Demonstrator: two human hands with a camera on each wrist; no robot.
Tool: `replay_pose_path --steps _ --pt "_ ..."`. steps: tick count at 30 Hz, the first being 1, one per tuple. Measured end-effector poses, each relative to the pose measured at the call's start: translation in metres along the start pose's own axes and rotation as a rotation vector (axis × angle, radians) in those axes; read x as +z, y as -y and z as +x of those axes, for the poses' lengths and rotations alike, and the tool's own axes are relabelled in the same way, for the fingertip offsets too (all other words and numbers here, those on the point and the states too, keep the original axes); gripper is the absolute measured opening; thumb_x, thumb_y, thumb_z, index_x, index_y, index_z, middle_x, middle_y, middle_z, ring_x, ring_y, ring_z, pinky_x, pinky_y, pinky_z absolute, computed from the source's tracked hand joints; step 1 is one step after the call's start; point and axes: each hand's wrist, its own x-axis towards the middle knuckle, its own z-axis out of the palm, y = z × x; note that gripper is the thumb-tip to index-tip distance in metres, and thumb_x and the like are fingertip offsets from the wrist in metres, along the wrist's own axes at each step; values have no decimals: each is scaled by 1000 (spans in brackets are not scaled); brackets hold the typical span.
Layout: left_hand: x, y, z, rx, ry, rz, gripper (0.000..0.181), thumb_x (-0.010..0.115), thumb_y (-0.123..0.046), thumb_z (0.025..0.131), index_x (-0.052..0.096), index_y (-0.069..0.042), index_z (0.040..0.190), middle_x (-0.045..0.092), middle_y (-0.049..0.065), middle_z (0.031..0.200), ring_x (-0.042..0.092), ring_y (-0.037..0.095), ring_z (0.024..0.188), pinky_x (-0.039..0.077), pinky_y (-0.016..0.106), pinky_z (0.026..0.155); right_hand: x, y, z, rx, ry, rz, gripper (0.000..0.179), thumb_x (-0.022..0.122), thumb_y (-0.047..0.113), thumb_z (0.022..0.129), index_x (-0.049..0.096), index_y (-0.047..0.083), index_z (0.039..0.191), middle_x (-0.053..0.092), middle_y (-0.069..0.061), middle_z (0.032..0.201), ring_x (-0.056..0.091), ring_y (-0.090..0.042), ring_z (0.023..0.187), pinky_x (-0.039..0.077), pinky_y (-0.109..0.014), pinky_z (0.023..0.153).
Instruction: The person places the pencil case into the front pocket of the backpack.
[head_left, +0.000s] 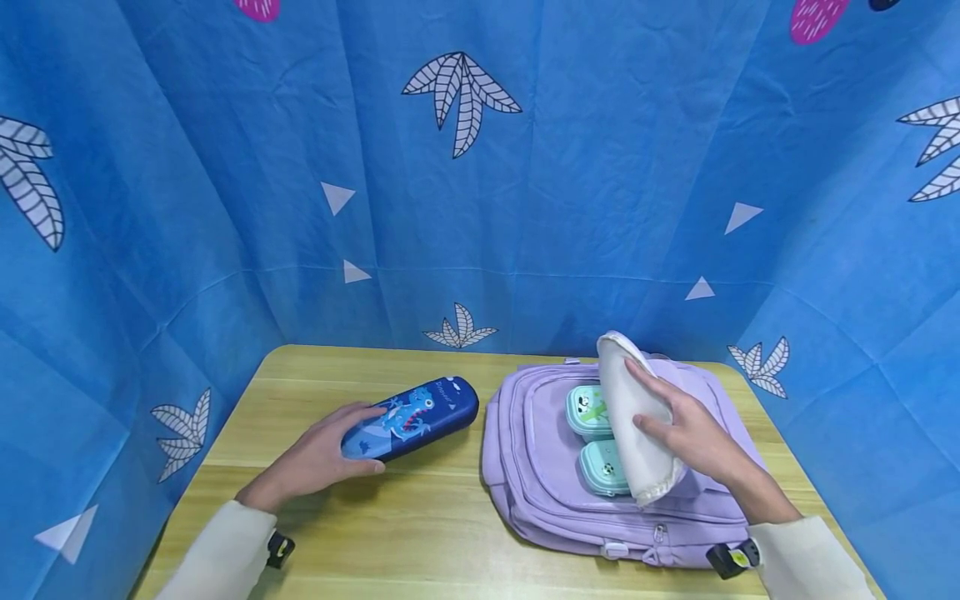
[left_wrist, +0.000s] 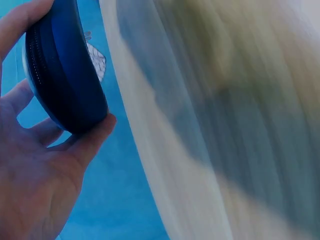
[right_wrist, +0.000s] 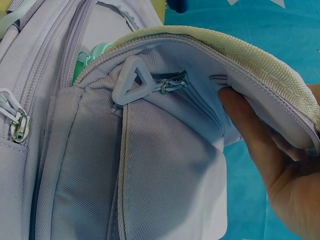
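My left hand [head_left: 324, 450] grips one end of a dark blue pencil case [head_left: 420, 415] with a cartoon dinosaur on its lid. In the left wrist view the fingers curl round the case [left_wrist: 65, 75], its zipper side showing. On the right lies a lilac backpack [head_left: 517, 467] with its front pocket unzipped. My right hand [head_left: 693, 429] holds up the pocket's pale flap [head_left: 633, 425], thumb on one face in the right wrist view. Two mint-green lidded boxes [head_left: 588, 408] with panda pictures sit in the pocket, partly hidden by the flap.
The wooden table [head_left: 420, 533] carries the backpack on its right side. A blue patterned curtain [head_left: 450, 208] encloses the table at the back and sides. A triangular zipper pull [right_wrist: 134, 82] hangs within the pocket in the right wrist view.
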Motion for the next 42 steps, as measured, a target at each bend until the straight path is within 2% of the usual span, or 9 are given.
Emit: replay_pose_path --steps 4,6,15,21,28,37,42 --pt "6 -11 4 -4 63 -34 84 88 -55 88 52 -35 161 42 14 172 51 39 141 52 51 98 0 -1 0 7 -1 -2 80 67 4 105 29 20 174 22 -34 176 52 -51 139 60 -29 86" --pt "9 -16 6 3 94 -47 84 88 -54 88 52 -37 161 41 12 173 50 38 142 52 51 98 0 -2 0 12 -1 1 80 67 4 105 29 20 174 22 -34 176 52 -50 139 60 -28 86" --pt "27 -42 17 116 185 -79 81 90 -52 87 55 -40 159 42 7 173 47 40 150 47 65 110 1 -1 0 34 -9 13 80 67 5 105 29 21 174 20 -35 176 54 -51 137 61 -28 84" --pt "39 -58 24 155 231 -76 81 89 -55 86 55 -43 158 40 2 174 45 38 151 46 62 110 1 1 0 32 -23 5 80 68 5 104 30 18 173 21 -36 175 56 -51 135 62 -26 83" --pt "51 -78 34 219 295 -93 81 89 -54 86 54 -43 159 38 2 176 42 36 155 44 62 115 2 3 -1 34 -32 14 79 68 4 103 31 15 173 21 -37 175 57 -51 132 62 -27 82" --pt "66 -98 50 272 344 -100 80 88 -50 88 53 -44 159 36 1 177 39 32 158 44 58 118 2 3 0 56 -35 33 80 67 4 104 30 17 173 19 -37 175 62 -51 126 64 -29 79" --pt "72 -107 56 295 341 -63 80 86 -54 88 52 -45 160 34 1 178 35 34 161 39 62 124 2 4 1 69 -34 41 80 67 4 104 30 17 173 18 -36 176 58 -52 132 62 -27 82"
